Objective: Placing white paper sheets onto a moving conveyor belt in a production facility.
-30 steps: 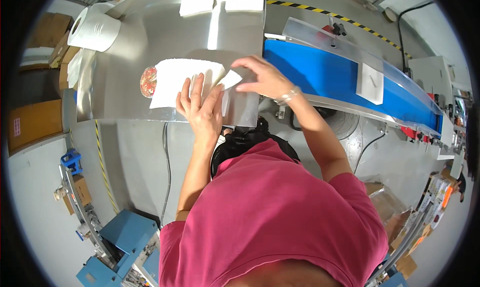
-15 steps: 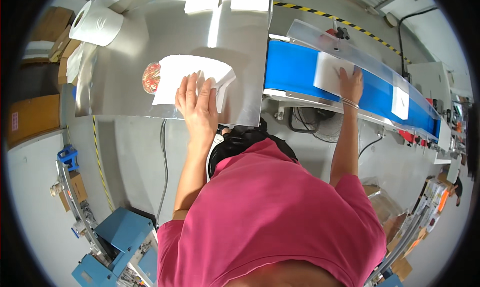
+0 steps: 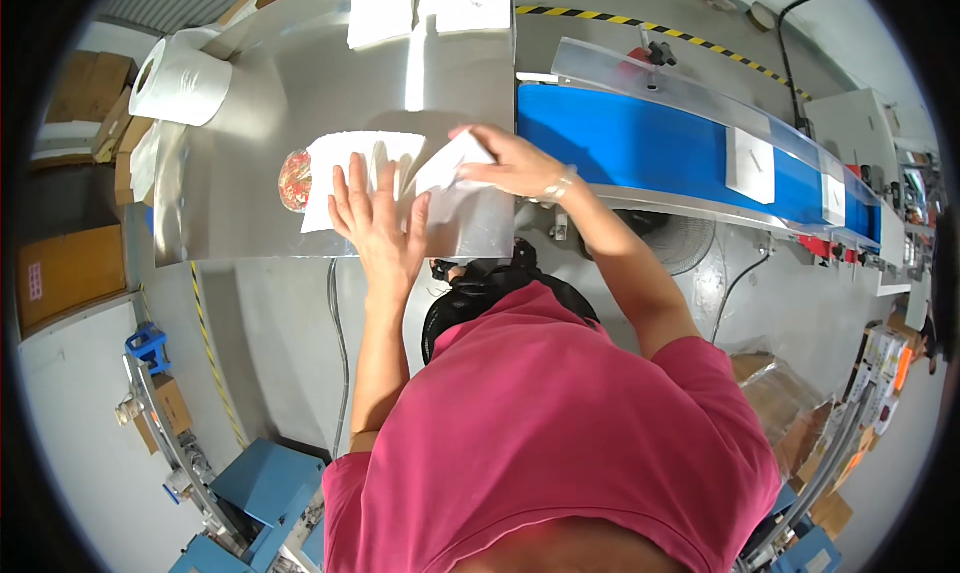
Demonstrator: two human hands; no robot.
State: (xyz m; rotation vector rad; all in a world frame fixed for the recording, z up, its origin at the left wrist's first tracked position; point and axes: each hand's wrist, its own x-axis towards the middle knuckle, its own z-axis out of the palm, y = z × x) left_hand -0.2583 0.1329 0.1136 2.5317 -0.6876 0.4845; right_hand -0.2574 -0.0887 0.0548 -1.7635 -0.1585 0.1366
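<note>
The person's left hand lies with fingers spread on a fanned stack of soft white folded sheets, pressing from above rather than gripping, on a shiny steel table. A round, clear-wrapped red-and-gold object sits at the stack's left end. The right hand has thumb and fingers closed around a flat white folded piece, held at the stack's right end, short of the bright blue belt. Two flat white pieces, one nearer and one farther along, already lie on that belt; more sheets appear left in the stack, their count hidden
</note>
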